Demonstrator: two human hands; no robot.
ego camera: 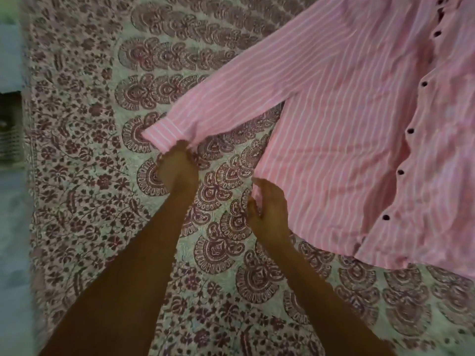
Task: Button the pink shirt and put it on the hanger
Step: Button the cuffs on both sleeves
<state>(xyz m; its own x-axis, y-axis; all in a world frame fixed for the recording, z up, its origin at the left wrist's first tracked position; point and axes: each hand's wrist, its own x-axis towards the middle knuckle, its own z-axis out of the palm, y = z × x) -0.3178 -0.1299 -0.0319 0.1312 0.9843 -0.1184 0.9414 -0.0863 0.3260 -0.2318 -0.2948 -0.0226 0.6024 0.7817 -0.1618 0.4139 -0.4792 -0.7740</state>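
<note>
The pink striped shirt [347, 119] lies spread on a paisley-print bedspread [84, 176], filling the upper right, its row of dark buttons [410, 130] running down the front (the placket looks closed). The left hand [177, 170] pinches the sleeve just beside the cuff [160, 133]. The right hand [270, 214], fingers curled, grips the shirt's lower side edge.

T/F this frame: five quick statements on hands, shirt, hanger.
1. Left hand grips the sleeve near its end. True.
2. A hanger lies beside the shirt. False: no hanger is in view.
3. The shirt lies on a patterned bedspread. True.
4. The buttons are white. False: they are dark.
5. Right hand is at the collar. False: it is at the hem corner.
</note>
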